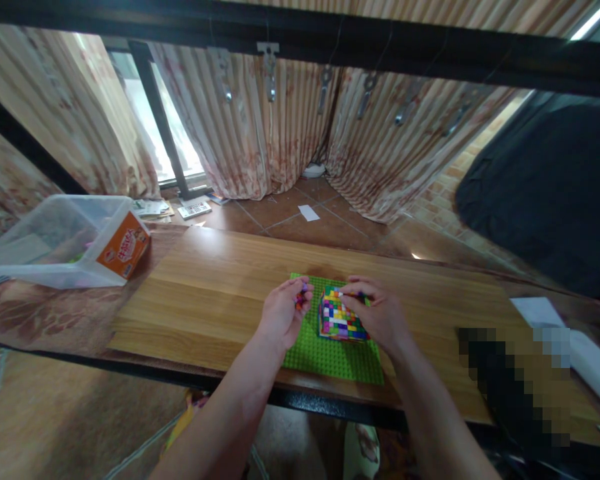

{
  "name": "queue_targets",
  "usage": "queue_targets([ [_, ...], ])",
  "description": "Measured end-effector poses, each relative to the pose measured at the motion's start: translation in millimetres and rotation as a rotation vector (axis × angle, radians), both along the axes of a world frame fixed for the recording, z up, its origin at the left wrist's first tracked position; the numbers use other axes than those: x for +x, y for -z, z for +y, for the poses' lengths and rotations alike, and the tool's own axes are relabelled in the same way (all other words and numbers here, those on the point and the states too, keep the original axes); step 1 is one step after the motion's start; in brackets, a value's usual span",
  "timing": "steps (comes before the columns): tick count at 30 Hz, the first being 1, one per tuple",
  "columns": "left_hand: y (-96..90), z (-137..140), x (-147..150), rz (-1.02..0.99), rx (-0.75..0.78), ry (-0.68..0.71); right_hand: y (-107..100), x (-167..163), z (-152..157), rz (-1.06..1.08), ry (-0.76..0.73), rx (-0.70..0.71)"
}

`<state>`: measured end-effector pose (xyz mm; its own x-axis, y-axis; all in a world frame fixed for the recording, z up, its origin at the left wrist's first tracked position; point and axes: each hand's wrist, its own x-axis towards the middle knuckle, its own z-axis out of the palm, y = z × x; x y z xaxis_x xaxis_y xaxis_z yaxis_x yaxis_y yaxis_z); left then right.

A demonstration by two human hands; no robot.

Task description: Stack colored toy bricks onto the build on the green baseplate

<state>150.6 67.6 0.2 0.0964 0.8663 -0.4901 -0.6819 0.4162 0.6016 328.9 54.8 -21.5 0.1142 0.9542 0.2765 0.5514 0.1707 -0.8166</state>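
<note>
A green studded baseplate (320, 363) lies on the wooden table board in front of me. On it stands a block built of many small multicoloured toy bricks (337, 320). My left hand (283, 307), left of the block, is curled around several small loose bricks (301, 297), purple, red and orange among them. My right hand (377, 310) reaches over the block's upper right part, fingers pinched together at its top. Whatever sits between those fingertips is too small or hidden to make out.
A clear plastic bin (55, 273) with an orange label stands at the left. The wooden board (205, 287) stretches to both sides. A black frame bar (300, 37) with hanging metal clips crosses above. A blurred dark object (510, 387) lies at the right.
</note>
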Motion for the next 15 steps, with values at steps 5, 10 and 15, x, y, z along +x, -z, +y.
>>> queue_targets([
  [5, 0.8, 0.1, -0.7, 0.005, 0.008, 0.011, 4.0, -1.5, 1.6, 0.148, 0.028, -0.059],
  [10, 1.3, -0.6, -0.3, 0.006, 0.017, 0.009, 6.0, -2.9, 3.6, 0.327, 0.070, -0.219],
  [15, 1.8, -1.0, 0.7, -0.010, 0.039, 0.016, 4.9, -5.5, 3.4, 0.477, 0.077, -0.298],
])
